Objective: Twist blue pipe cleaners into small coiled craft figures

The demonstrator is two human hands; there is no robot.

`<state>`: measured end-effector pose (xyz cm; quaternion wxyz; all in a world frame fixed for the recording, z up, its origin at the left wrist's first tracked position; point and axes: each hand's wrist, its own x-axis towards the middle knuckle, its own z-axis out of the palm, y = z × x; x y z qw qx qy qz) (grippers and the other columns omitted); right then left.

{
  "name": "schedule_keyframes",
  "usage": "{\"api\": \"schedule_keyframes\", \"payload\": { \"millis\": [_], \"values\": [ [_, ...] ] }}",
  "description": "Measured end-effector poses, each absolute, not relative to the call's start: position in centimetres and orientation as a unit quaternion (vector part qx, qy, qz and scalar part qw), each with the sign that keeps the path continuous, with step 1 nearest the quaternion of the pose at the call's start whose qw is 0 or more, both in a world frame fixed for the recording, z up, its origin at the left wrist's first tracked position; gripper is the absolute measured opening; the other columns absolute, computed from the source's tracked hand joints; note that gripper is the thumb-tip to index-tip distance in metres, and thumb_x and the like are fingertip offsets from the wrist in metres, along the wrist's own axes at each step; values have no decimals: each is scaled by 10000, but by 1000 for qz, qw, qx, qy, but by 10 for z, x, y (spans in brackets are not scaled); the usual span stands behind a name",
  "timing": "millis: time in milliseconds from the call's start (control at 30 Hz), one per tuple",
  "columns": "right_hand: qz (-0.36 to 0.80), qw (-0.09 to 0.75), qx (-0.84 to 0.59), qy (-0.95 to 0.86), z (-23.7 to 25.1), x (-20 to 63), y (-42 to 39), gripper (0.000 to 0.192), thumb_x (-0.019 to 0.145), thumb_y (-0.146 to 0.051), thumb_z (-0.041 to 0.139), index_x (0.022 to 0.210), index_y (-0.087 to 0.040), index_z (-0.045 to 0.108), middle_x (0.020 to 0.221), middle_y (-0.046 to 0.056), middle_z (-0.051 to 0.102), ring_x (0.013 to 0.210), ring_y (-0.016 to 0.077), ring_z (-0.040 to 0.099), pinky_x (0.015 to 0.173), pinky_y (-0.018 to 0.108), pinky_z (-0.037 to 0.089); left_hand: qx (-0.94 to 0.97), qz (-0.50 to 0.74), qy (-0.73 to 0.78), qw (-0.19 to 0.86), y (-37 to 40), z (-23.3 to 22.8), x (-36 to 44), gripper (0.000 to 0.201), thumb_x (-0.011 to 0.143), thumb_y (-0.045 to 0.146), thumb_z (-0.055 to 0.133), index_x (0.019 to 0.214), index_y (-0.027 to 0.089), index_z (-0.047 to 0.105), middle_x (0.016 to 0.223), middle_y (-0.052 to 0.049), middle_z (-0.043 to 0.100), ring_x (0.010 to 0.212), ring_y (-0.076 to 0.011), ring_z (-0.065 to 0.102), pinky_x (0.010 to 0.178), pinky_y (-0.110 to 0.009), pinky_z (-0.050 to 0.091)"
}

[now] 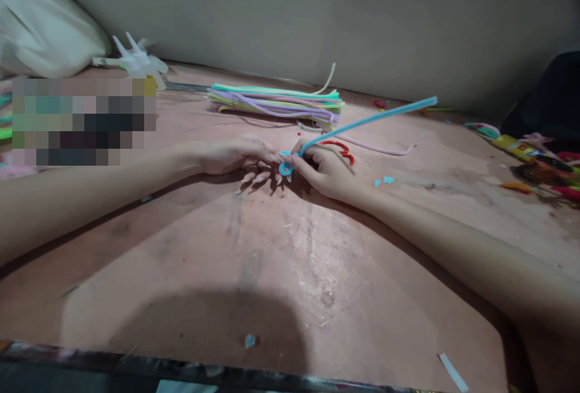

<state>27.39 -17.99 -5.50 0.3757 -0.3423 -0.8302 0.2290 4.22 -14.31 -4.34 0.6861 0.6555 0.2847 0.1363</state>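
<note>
A light blue pipe cleaner point(367, 120) is pinched in my right hand point(328, 166), its long free end slanting up to the right. Its near end is coiled into small blue loops point(286, 168) between my two hands. My left hand point(240, 156) grips the loops from the left with thumb and index finger, while its other fingers hang curled below. Red-handled scissors point(347, 154) lie just behind my right hand, which partly hides them.
A bundle of pastel pipe cleaners point(276, 103) lies beyond my hands, with a loose pink one point(385, 149) nearby. Blue scraps point(385, 181) are on the table point(217, 260). White-tipped bottles point(140, 60) stand back left; a yellow tube point(512, 146) and coloured pieces lie at right.
</note>
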Motion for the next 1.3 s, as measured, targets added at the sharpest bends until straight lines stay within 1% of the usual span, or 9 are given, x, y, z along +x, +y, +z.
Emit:
{"api": "schedule_keyframes", "payload": {
  "millis": [367,433,500,600,767,900,1067,1200,1300],
  "values": [
    [138,367,-363,-845,-63,274,-176,397,1086,-342,540,719,-240,428,706,11,556,653,156,459,669,323,360,689,122,288,654,-142,-33,41,220,903,341,870,981,136,878,727,-81,760,501,-66,494,441,-154,388],
    [123,367,-377,-841,-63,274,-175,383,1085,-308,559,725,-232,453,723,12,581,672,155,481,689,318,380,693,131,279,652,-142,-33,41,246,900,343,877,1010,124,879,766,-85,773,518,-61,489,463,-156,395],
    [118,367,-384,-839,-63,274,-175,372,1083,-280,575,729,-224,472,732,11,599,685,153,499,702,314,390,697,137,273,648,-142,-31,41,270,901,354,880,1013,109,874,667,-51,713,523,-67,489,500,-163,425],
    [147,354,-389,-838,-59,274,-177,381,1091,-290,590,729,-212,501,732,11,610,703,151,532,706,310,391,709,125,291,630,-145,-27,41,253,925,347,853,972,99,859,529,5,576,511,-86,497,539,-187,463],
    [296,338,-358,-818,-54,273,-180,515,1093,-522,602,700,-209,491,663,-16,505,646,130,481,632,294,355,749,127,313,570,-156,-29,47,199,924,336,794,916,142,753,712,-16,685,518,-90,536,494,-196,438],
    [447,359,-288,-767,-59,271,-170,599,1040,-734,570,755,-211,506,667,-42,434,611,102,405,564,260,323,818,210,266,466,-170,-40,59,158,992,317,638,1060,175,635,879,-27,686,721,-133,633,647,-227,535],
    [436,387,-308,-752,-65,267,-162,690,1003,-835,501,685,-228,417,617,-62,338,562,91,293,516,264,247,877,260,290,281,-180,-46,67,165,1050,306,432,1011,195,547,923,-51,652,779,-163,589,751,-296,535],
    [376,381,-365,-762,-60,263,-171,689,1058,-766,473,637,-223,415,606,-37,396,589,106,357,565,276,291,907,238,330,104,-181,-52,65,205,1032,286,398,1030,179,572,914,-69,669,800,-192,612,788,-324,515],
    [384,356,-382,-762,-59,263,-175,587,1133,-574,474,669,-215,452,650,-26,452,636,120,412,629,282,330,923,245,298,-3,-182,-56,65,264,1036,284,367,1022,163,601,903,-87,685,785,-197,631,749,-316,488]
  ]
}}
